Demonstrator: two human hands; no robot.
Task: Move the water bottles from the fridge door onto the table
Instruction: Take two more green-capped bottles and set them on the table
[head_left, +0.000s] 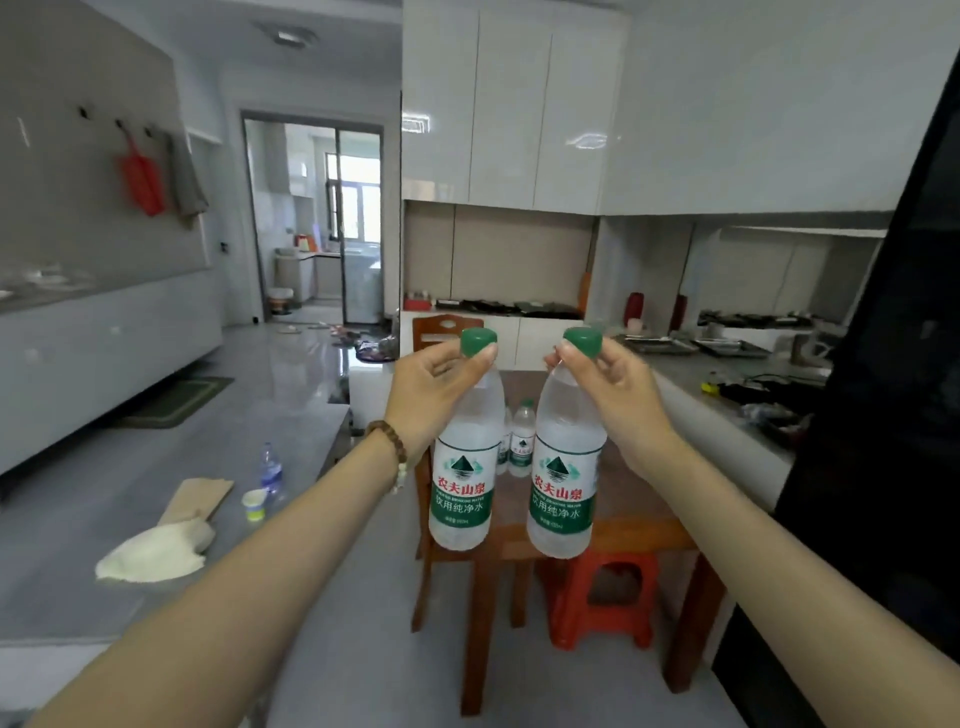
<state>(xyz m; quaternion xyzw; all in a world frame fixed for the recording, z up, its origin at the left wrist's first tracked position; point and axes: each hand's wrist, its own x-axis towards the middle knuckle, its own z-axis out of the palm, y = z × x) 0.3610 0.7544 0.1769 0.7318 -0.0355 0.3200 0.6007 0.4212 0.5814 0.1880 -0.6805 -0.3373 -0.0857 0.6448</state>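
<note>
Left hand (436, 384): fingers closed round neck of left bottle (465, 467), hanging upright.
Right hand (613, 387): same pinch, right bottle (563, 478).
Position: both in air, short of wooden table (644, 519).
Delivered: two bottles (521, 441) standing there.
Remaining: set-down (fridge door stock unseen).

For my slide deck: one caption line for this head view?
Left hand and right hand each carry a green-capped clear plastic water bottle by the neck toward the brown wooden table.

Two upright green-capped water bottles (465, 462) (both airborne)
</note>
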